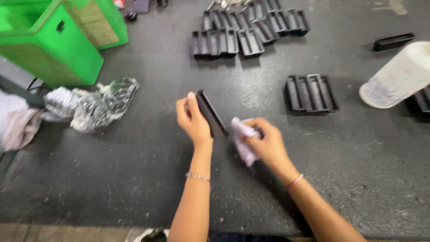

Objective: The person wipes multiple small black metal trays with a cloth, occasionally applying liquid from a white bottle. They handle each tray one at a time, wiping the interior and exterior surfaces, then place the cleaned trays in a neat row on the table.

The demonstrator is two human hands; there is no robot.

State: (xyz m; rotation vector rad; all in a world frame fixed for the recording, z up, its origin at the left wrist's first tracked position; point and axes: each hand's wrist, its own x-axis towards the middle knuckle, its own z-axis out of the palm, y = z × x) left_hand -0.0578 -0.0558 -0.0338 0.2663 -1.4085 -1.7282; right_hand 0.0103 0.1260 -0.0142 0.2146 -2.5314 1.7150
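My left hand (191, 120) grips a black tray (211, 114) edge-up over the worktop (148, 170); right hand (265, 144) pinches a pale cloth (242, 139) beside it. More black trays (311, 93) beyond, crumpled plastic (92, 104) left, nothing between.

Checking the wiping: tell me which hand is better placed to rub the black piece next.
Right. The right hand already grips the pale cloth beside the black piece's lower end. The left hand holds that piece tilted above the dark table, so it likely keeps steadying.
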